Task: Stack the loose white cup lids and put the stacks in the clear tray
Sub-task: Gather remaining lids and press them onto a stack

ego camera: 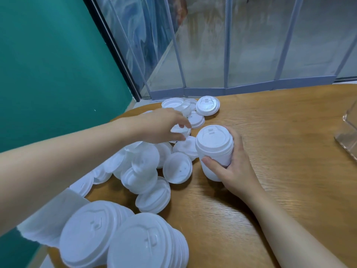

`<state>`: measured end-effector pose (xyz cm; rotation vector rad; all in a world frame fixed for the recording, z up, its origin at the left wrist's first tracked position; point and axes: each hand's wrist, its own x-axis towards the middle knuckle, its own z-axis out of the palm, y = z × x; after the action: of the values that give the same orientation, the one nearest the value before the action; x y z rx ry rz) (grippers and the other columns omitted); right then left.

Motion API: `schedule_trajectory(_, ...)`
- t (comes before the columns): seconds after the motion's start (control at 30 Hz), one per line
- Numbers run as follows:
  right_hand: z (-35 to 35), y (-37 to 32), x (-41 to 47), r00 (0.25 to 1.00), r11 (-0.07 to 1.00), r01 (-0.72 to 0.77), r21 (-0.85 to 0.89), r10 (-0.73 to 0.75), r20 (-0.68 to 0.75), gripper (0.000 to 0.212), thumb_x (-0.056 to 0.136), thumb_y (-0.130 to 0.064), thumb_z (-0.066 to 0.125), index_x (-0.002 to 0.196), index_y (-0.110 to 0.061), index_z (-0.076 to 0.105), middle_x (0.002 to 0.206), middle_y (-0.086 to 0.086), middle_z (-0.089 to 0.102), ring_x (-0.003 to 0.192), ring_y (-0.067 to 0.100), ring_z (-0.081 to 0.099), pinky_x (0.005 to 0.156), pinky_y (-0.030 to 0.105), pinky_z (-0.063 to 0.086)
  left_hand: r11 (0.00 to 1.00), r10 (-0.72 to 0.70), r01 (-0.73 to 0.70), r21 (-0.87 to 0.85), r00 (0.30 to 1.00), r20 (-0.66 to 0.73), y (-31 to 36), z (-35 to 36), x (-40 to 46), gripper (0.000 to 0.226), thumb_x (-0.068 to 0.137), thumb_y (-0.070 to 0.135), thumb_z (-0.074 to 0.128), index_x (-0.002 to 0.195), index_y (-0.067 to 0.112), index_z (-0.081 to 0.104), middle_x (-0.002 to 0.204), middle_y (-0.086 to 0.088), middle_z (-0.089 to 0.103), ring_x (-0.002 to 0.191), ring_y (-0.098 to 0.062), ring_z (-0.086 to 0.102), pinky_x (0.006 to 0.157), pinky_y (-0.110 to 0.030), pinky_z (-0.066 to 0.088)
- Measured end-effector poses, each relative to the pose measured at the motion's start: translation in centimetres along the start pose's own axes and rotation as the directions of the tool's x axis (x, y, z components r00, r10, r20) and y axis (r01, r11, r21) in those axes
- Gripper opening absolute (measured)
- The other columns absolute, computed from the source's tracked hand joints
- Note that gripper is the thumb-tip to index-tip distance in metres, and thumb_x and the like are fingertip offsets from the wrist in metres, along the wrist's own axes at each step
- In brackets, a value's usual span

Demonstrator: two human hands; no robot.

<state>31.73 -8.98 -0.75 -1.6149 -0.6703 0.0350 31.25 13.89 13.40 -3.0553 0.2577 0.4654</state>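
Wooden surface [270, 151] is spread with loose white lids [146, 171] in a heap at left-centre; two finished stacks [123, 244] are laid on their sides at the near edge. Clear tray [347, 132] is seen only as a corner at far right, well apart from the heap. A partial stack [214, 151] is held upright on the surface by the right hand [237, 163], fingers and thumb curled round its side, just beside the heap. One lid [180, 131] at the heap's far part is pinched at its rim by the left hand [162, 126], fingertips closed on it. Judged: lids are light, thin moulded plastic, somewhat flexible, smooth and liable to slip; they are best taken at the rim, the stack by its sides so it is not skewed. The pinched lid lies just left of the stack's top, near but not touching.
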Motion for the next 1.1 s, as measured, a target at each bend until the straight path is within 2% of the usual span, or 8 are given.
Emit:
schedule_trajectory(0.17,-1.0,0.2,0.5,0.999,1.000,0.012,-0.004,-0.012,0.035,0.077,0.079,-0.037,0.082,0.141,-0.038,0.036,0.127,-0.036,0.055,0.124,-0.004,0.055,0.098,0.005,0.038,0.999,-0.002,-0.003,0.054,0.997,0.083,0.0,2.2,1.8,0.066,0.094,0.061,0.064,0.150,0.029,0.051,0.147,0.003,0.056,0.134,-0.020,0.048,0.109,-0.036,0.039)
schedule_trajectory(0.3,-1.3,0.3,0.7,1.000,1.000,0.019,-0.010,-0.019,0.010,0.077,0.078,-0.043,0.081,0.140,-0.041,0.036,0.128,-0.033,0.056,0.125,-0.002,0.055,0.099,0.005,0.037,0.986,0.007,-0.022,0.167,0.996,0.085,0.3,3.0,3.3,0.077,0.085,0.077,0.063,0.145,0.031,0.053,0.123,0.003,0.055,0.116,-0.019,0.044,0.092,-0.031,0.028)
schedule_trajectory(0.43,-1.3,0.4,0.7,0.999,0.998,0.052,-0.027,-0.052,-0.001,0.075,0.079,-0.036,0.082,0.140,-0.037,0.038,0.129,-0.030,0.057,0.126,0.003,0.056,0.100,0.009,0.038,0.978,-0.016,-0.002,0.210,0.996,0.085,0.7,3.7,4.4,0.080,0.078,0.084,0.061,0.138,0.031,0.058,0.111,0.005,0.043,0.104,-0.016,0.034,0.093,-0.033,0.030)
schedule_trajectory(0.6,-1.3,0.3,0.6,0.997,0.997,0.071,-0.020,-0.071,-0.024,0.076,0.077,-0.050,0.078,0.140,-0.040,0.038,0.131,-0.029,0.055,0.128,0.004,0.055,0.102,0.010,0.038,0.990,-0.060,0.055,0.127,0.998,0.035,1.0,2.5,4.1,0.077,0.075,0.082,0.067,0.133,0.032,0.058,0.123,0.003,0.041,0.116,-0.022,0.039,0.095,-0.035,0.032)
schedule_trajectory(0.7,-1.3,0.2,0.6,0.997,0.997,0.076,-0.025,-0.076,-0.030,0.077,0.076,-0.051,0.078,0.141,-0.042,0.037,0.133,-0.030,0.054,0.129,0.004,0.054,0.102,0.009,0.038,0.994,-0.109,0.109,-0.026,0.994,-0.022,1.0,0.4,2.8,0.072,0.075,0.075,0.072,0.133,0.033,0.060,0.143,0.002,0.038,0.132,-0.023,0.038,0.109,-0.037,0.035)
schedule_trajectory(0.77,-1.2,0.5,0.6,0.998,0.998,0.062,-0.030,-0.063,-0.028,0.082,0.076,-0.054,0.078,0.145,-0.039,0.037,0.135,-0.025,0.056,0.130,0.007,0.055,0.104,0.014,0.040,0.984,-0.127,0.121,-0.133,0.991,-0.038,0.8,-0.9,1.7,0.071,0.075,0.074,0.073,0.133,0.035,0.059,0.147,0.006,0.036,0.135,-0.018,0.038,0.111,-0.035,0.035)
schedule_trajectory(0.97,-1.0,0.3,0.5,0.996,0.998,0.060,-0.020,-0.061,-0.060,0.083,0.074,-0.054,0.080,0.144,-0.041,0.038,0.135,-0.024,0.056,0.130,0.006,0.054,0.105,0.014,0.039,0.943,-0.167,0.116,-0.313,0.976,-0.140,2.0,-3.0,-0.6,0.078,0.066,0.077,0.066,0.129,0.031,0.058,0.125,0.013,0.059,0.118,-0.012,0.056,0.105,-0.038,0.048)
schedule_trajectory(1.1,-1.1,0.2,0.5,0.996,0.998,0.059,-0.004,-0.059,-0.060,0.083,0.073,-0.052,0.081,0.144,-0.037,0.040,0.135,-0.024,0.057,0.129,0.007,0.056,0.102,0.012,0.040,0.954,-0.170,0.097,-0.282,0.954,-0.249,2.3,-3.5,-1.2,0.075,0.066,0.080,0.069,0.122,0.031,0.062,0.112,0.018,0.062,0.106,-0.007,0.059,0.096,-0.035,0.053)
